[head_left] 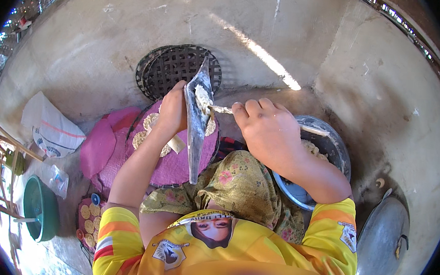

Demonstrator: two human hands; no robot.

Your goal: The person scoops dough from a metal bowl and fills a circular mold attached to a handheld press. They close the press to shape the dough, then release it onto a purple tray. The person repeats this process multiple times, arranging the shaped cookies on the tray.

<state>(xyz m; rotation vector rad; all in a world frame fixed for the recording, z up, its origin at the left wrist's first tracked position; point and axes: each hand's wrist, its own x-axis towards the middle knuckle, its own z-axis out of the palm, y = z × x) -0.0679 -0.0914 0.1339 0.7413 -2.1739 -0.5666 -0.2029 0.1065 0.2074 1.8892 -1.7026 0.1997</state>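
My left hand point(174, 109) is closed on the left edge of a thin dark flat board point(194, 140), held tilted so that I see it nearly edge-on. A lump of pale sticky dough point(202, 99) clings to its face. My right hand point(265, 123) grips a thin stick-like utensil point(313, 130), whose dough-smeared end point(222, 109) touches the lump. Below the left hand, several flat round dough pieces point(138, 140) lie on a round purple cloth-covered tray point(187, 161), beside a pale tube-like piece point(176, 144). Under my right forearm, a blue basin point(345, 156) holds more dough.
A dark woven basket tray point(156, 65) leans on the concrete wall. At the left are a white sack point(55, 129), a green basin point(53, 217) and another tray of round pieces point(90, 212). A large metal pan point(385, 243) stands at the right. Patterned cloth covers my lap.
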